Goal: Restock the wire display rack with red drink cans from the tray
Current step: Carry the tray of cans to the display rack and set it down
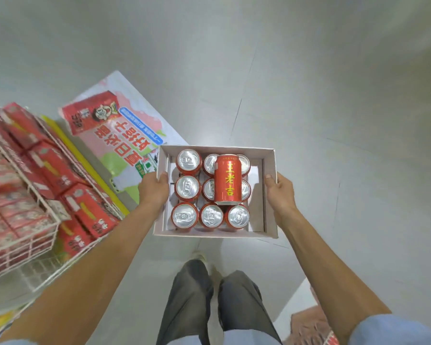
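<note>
Barely begun: left hand [153, 189] and right hand [280, 192] clamped on the side walls of the cardboard tray [209, 234], red drink cans [227, 179] all aboard, none visible in the wire rack [42, 202] at left.

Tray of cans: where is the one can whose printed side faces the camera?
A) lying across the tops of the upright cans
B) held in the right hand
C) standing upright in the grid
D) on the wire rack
A: the sideways can lies on top of the upright cans inside the tray.
</note>
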### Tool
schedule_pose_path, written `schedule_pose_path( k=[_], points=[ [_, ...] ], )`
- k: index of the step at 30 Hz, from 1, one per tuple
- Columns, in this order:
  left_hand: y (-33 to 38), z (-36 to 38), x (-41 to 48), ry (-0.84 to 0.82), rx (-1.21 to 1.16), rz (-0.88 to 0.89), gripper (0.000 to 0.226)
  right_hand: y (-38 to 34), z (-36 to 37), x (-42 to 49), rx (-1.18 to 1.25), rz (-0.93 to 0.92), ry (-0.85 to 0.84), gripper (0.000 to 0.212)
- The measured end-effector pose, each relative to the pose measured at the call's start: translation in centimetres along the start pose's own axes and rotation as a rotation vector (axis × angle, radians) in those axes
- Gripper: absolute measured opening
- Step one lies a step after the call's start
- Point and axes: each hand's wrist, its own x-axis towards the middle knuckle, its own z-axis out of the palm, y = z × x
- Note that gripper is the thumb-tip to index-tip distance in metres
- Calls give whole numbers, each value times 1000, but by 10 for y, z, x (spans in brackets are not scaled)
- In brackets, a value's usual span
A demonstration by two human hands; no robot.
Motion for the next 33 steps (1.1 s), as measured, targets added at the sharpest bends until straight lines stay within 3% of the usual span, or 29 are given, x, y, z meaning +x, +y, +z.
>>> schedule_pose_path(
  k=[5,11,28,33],
  points=[
    [89,-63,-37,17,-16,46,36,-94,-29,-38,32,-17,-1,25],
    [173,-82,-16,-9,18,125,34,-167,-43,-9,89,-39,20,26],
    [425,-31,156,41,-79,10,23,-383,-38,256,38,4,-58,26],
    [490,-18,241,22,-97,-11,32,-446,-19,338,16,-1,-46,25]
  ],
)
